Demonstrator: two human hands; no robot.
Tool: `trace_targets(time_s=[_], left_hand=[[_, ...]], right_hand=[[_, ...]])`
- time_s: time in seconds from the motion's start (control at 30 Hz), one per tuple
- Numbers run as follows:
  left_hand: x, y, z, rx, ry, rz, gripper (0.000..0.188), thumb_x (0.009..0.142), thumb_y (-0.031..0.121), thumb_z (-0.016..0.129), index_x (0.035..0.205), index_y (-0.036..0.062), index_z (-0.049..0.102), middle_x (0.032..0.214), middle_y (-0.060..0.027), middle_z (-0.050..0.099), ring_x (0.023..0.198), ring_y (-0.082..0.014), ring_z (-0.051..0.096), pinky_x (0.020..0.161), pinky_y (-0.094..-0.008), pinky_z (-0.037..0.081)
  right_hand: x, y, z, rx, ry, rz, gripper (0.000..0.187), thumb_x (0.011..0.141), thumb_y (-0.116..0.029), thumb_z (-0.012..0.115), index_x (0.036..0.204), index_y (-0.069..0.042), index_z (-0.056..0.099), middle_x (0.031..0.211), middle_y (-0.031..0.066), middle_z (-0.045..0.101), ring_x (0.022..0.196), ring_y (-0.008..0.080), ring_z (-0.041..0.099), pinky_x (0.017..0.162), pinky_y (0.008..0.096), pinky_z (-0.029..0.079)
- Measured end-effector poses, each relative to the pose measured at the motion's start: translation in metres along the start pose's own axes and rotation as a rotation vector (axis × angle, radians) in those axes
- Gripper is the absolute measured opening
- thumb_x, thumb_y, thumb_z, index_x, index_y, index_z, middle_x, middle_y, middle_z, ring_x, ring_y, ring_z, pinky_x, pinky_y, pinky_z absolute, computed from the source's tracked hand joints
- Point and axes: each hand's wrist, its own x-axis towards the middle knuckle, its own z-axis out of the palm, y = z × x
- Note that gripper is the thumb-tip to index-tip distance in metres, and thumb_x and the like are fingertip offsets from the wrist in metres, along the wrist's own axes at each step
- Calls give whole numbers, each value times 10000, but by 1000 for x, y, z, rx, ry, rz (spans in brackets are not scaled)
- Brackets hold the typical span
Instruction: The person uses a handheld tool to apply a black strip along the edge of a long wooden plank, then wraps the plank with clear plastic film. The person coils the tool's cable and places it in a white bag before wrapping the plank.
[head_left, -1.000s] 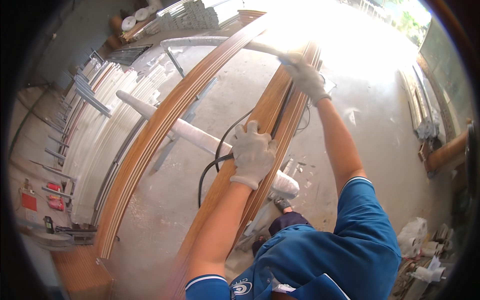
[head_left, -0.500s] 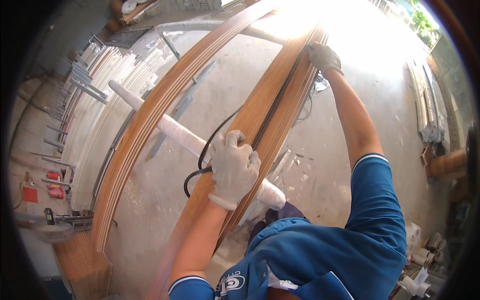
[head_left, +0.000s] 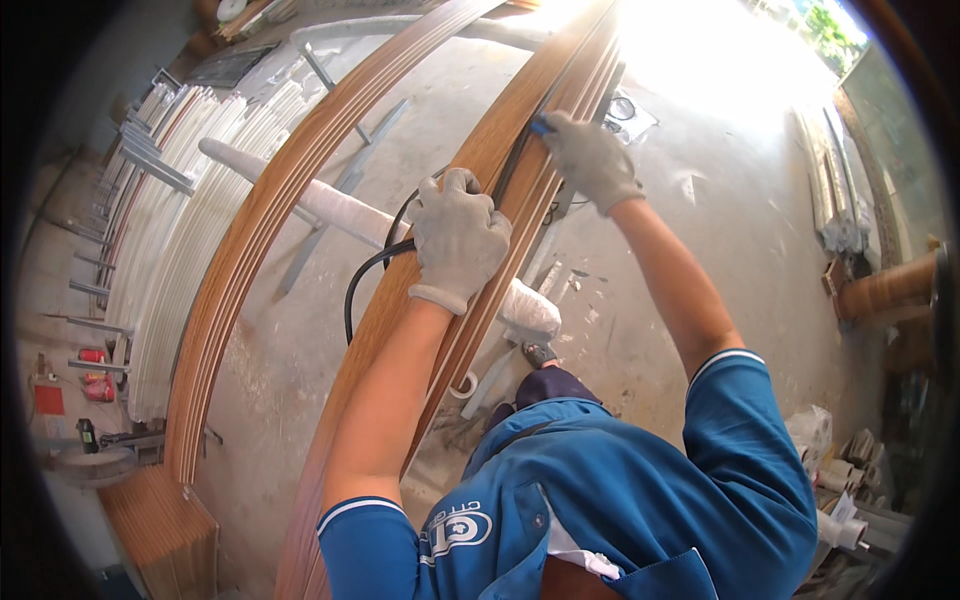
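Gloved left hand (head_left: 458, 238) and right hand (head_left: 590, 160) clamp the wood-grain panel (head_left: 395, 300). Concrete floor (head_left: 690, 250) beneath; white profiles (head_left: 170, 260) stacked far left.

You have two gloved hands, left (head_left: 458, 238) and right (head_left: 590, 158); two long wood-grain boards (head_left: 270, 215) (head_left: 480, 170); one white wrapped roll (head_left: 330, 205); one black cable (head_left: 365, 275).

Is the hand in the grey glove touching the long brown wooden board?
Touching. The head view shows the left hand in its grey glove pressed flat on the long wood-grain board, its fingers curled over the black cable running along it.
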Motion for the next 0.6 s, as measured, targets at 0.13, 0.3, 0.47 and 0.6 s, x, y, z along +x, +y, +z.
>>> trace_targets(time_s=[0.13, 0.3, 0.47, 0.6], left_hand=[[1, 0, -2, 19, -44, -4, 210, 810, 189, 704, 736, -4, 743, 1099, -135, 668, 1015, -339, 607, 904, -456, 496], [-13, -7, -37, 122, -152, 91, 289, 898, 279, 699, 913, -8, 728, 1081, -151, 687, 1000, -354, 641, 885, -460, 506], [-90, -54, -125, -114, -368, -231, 327, 888, 311, 737, 1051, 35, 668, 926, -171, 703, 895, -319, 683, 811, -403, 508], [-180, -84, -195, -47, -100, -320, 324, 842, 187, 771, 1095, 19, 660, 912, -142, 682, 829, -306, 642, 803, -399, 504]], right_hand=[[-66, -27, 10, 74, -11, -134, 318, 1015, -278, 541, 1270, -106, 624, 924, 169, 740, 919, 342, 728, 816, 458, 570], [-86, -29, 6, 116, 66, -252, 346, 1002, -292, 563, 1294, -122, 635, 964, 161, 744, 907, 328, 733, 841, 457, 566], [-82, -26, 6, 117, 12, -198, 350, 995, -312, 577, 1296, -145, 645, 960, 154, 747, 908, 335, 732, 849, 456, 562], [-88, -31, 10, 109, 74, -178, 317, 1003, -314, 570, 1272, -167, 649, 935, 163, 741, 890, 355, 724, 826, 475, 550]])
